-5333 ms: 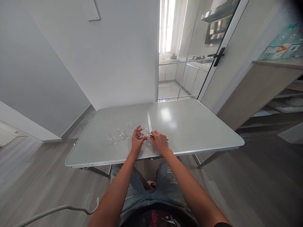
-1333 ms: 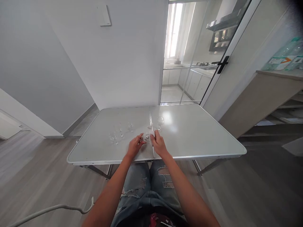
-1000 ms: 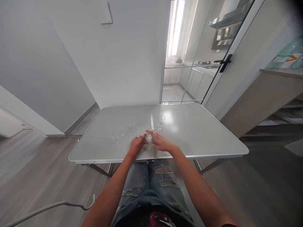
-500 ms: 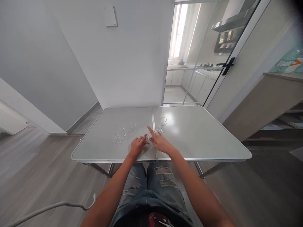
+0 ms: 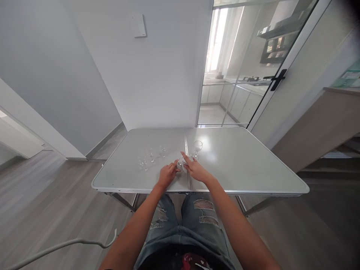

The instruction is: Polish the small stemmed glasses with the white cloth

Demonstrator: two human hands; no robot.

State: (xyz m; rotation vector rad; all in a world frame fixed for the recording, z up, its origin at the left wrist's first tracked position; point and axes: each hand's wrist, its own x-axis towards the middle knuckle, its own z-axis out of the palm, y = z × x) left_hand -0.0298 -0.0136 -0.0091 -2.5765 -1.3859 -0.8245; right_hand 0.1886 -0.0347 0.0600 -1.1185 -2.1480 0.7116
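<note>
Near the front edge of the folding table, my left hand (image 5: 167, 174) has its fingers closed on a small clear glass (image 5: 179, 164). My right hand (image 5: 195, 168) presses a white cloth or tissue (image 5: 185, 161) against that glass, with the index finger stretched forward. Just beyond my right hand a stemmed glass (image 5: 198, 145) stands upright. Several small clear glasses, one of them at the left (image 5: 152, 155) and another further back (image 5: 163, 151), stand to the left of my hands; their outlines are faint.
The pale table (image 5: 242, 161) has a metal seam down its middle. Behind it are a white wall (image 5: 157, 82) and a glass door with a black handle (image 5: 277, 79). A pale cable (image 5: 75, 242) runs at the lower left.
The view has shifted slightly, so the table appears further right. Both hands remain together at the glass, and more of the glass shows between them.
</note>
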